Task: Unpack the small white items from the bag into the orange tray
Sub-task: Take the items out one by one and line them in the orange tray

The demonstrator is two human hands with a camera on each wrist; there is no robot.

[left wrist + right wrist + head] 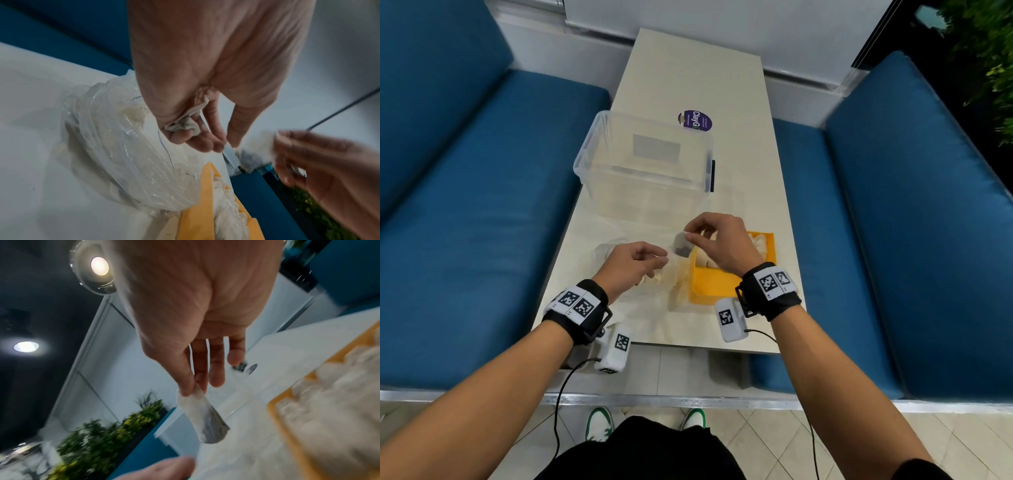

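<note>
My right hand (693, 234) pinches the top corner of a small white sachet (682, 247) with dark contents between thumb and forefinger. The sachet (203, 415) hangs over the table, left of the orange tray (709, 284). Several white items (758, 245) lie in the tray (287, 418). My left hand (654, 260) hovers over the clear plastic bag (613, 251), fingers curled round a crumpled white item (185, 126) in the palm. The bag (115, 146) lies crumpled against the tray's left wall (195, 211). How many items the bag holds is unclear.
A clear plastic bin (643, 171) stands just beyond the hands on the narrow pale table (688, 68). A purple round label (695, 120) lies behind it. Blue benches (465, 205) flank the table on both sides.
</note>
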